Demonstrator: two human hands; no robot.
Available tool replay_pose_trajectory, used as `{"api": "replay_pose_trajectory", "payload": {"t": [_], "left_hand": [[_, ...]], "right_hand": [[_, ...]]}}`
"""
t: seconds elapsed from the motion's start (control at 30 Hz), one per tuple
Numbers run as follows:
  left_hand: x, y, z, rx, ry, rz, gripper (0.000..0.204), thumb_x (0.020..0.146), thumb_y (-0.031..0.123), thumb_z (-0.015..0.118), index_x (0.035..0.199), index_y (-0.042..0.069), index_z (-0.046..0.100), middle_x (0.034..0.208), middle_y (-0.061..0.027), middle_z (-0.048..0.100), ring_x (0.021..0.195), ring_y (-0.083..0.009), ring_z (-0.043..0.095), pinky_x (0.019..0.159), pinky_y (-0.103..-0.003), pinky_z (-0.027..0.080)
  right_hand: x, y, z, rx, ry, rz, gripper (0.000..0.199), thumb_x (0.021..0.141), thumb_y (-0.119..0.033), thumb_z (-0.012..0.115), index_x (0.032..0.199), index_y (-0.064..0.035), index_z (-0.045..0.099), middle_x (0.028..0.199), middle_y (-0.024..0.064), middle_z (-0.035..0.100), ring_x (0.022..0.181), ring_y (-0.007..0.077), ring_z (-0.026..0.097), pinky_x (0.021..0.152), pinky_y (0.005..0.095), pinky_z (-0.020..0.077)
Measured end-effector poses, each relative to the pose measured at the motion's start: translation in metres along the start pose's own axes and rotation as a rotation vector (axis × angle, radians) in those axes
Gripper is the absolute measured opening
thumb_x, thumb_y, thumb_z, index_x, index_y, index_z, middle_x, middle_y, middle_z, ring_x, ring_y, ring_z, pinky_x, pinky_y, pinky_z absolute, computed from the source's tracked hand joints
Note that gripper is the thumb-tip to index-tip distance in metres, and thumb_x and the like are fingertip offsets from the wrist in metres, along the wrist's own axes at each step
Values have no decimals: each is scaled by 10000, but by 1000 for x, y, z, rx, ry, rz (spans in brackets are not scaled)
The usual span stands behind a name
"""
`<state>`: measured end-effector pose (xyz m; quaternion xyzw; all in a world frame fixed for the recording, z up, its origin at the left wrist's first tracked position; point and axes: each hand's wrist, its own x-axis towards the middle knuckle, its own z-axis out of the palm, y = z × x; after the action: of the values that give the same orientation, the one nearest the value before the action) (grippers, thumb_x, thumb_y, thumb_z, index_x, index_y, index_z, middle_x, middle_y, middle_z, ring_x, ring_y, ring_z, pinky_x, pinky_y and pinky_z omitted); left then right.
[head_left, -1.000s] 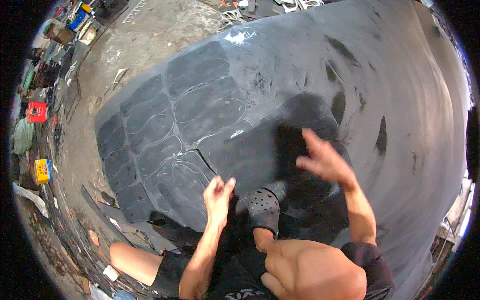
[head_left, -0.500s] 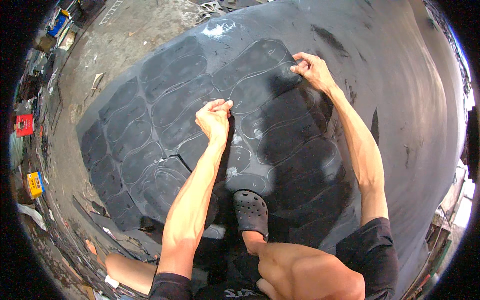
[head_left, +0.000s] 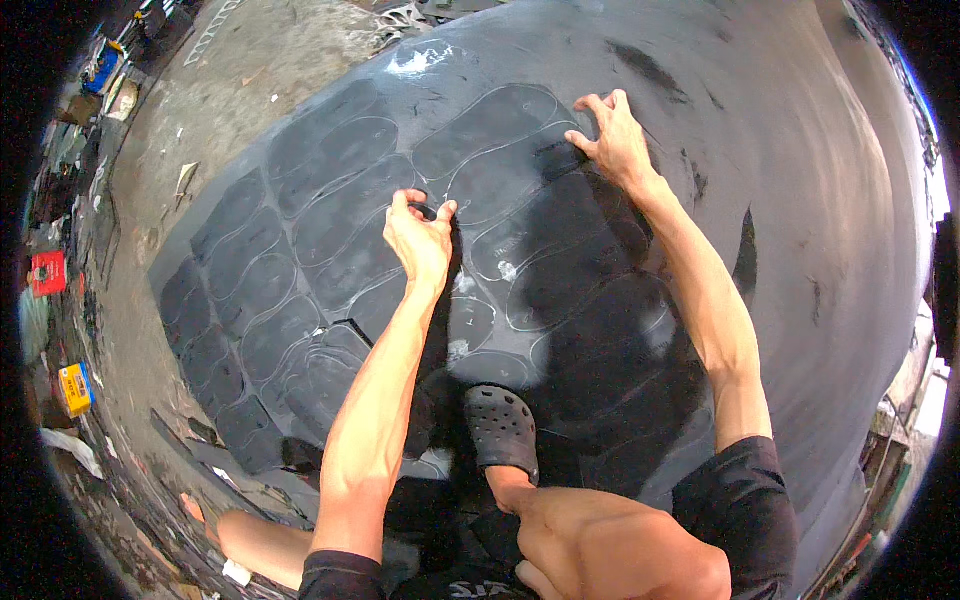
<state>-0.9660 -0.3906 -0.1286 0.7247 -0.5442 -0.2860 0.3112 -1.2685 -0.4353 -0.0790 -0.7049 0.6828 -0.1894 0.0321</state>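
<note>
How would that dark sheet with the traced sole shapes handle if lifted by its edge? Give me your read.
The dark sheet probably flops rather than stays stiff: it lies flat and follows the floor, and a cut corner near the left forearm curls up. It is large, so likely heavy and awkward for one person. The left hand and right hand press on it without slipping, which suggests a grippy, rubbery surface.

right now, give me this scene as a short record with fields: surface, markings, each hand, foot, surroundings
surface: large dark rubber sheet spread over the concrete floor
markings: pale sole-shaped outlines drawn in rows across the sheet
left hand: left hand closed, pinching a small dark object against the sheet; what it is cannot be told
right hand: right hand open, fingers spread and pressed flat on the sheet
foot: black perforated clog planted on the sheet between the arms
surroundings: red box and yellow box at the left edge
</note>
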Motion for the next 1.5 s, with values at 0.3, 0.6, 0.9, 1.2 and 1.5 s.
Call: {"api": "replay_pose_trajectory", "payload": {"t": [0.3, 0.6, 0.9, 1.2, 1.5], "left_hand": [[-14, -4, 8, 468, -192, 510, 616, 994, 192, 563, 1576, 81, 392, 1648, -194, 329, 1521, -449, 256, 1177, -690, 230], [-91, -68, -151, 314, 138, 262, 520, 832, 100, 703, 1345, 66, 630, 1474, -229, 530, 1381, -424, 462, 1177, -538, 339], [-182, -181, -231, 295, 223, -369, 915, 743, 94, 799, 1555, 36, 381, 1412, -240, 509, 1359, -404, 460, 1159, -484, 374], [-176, -150, -249, -81, 386, -404, 471, 747, 53, 821, 1202, 19, 701, 1018, -173, 722, 934, -345, 682, 924, -435, 518], [-225, -50, -325, -239, -333, 0, 629, 737, 193, 916, 1305, 43, 691, 1243, -105, 690, 1162, -250, 633, 1044, -381, 461]], "right_hand": [[-9, -73, 74, -66, -132, -399, 667, 1014, -554, 519, 1571, -197, 432, 1651, 155, 360, 1534, 373, 306, 1237, 598, 218], [6, -59, 97, -270, 67, 18, 671, 1068, -468, 448, 1597, -64, 355, 1649, 194, 345, 1548, 367, 272, 1247, 576, 194], [-155, -179, 77, -159, -172, -42, 699, 1039, -415, 527, 1570, 11, 366, 1647, 267, 295, 1559, 421, 204, 1251, 594, 154], [-224, -343, 65, 673, -466, -372, 681, 905, -122, 668, 1535, -54, 419, 1530, 224, 440, 1404, 419, 419, 1160, 525, 371], [-182, -289, -51, 617, -790, -940, 496, 902, -107, 613, 1394, -166, 589, 1070, 97, 677, 1157, 297, 645, 954, 514, 516]]}}
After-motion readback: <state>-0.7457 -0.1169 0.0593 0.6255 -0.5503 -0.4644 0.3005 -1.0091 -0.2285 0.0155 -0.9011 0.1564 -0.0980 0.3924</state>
